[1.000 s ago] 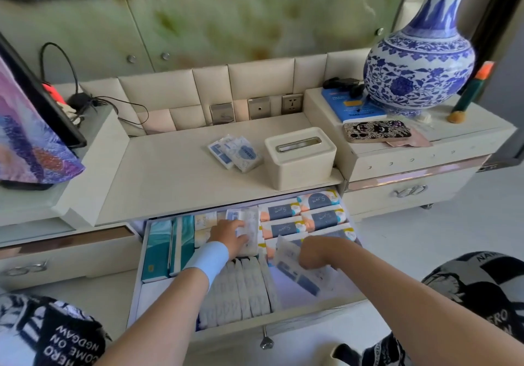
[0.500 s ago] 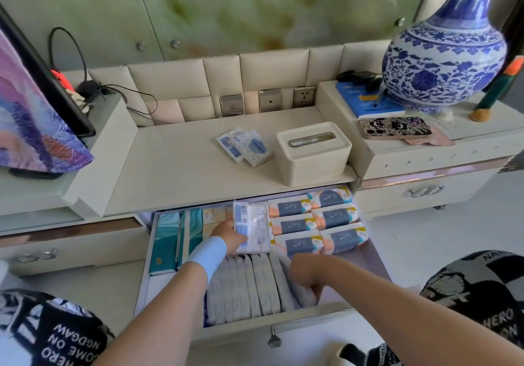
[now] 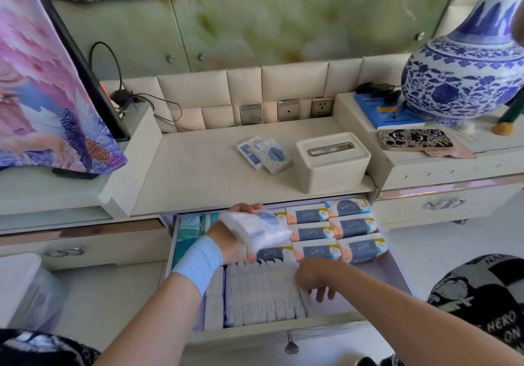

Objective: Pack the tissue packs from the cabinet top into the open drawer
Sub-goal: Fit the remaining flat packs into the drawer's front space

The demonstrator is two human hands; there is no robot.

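A cream tissue box (image 3: 332, 161) with a metal slot in its lid serves as the landmark. Behind it, 3 wall sockets (image 3: 288, 110) sit in the padded back panel. On the raised ledge to its right lies a patterned phone case (image 3: 414, 139), with a blue booklet (image 3: 380, 110) behind that and a large blue-and-white porcelain vase (image 3: 465, 73) standing just beyond. Far to the left of the box a framed picture (image 3: 42, 87) in pink and purple leans, with a black cable (image 3: 113, 62) looping behind it.
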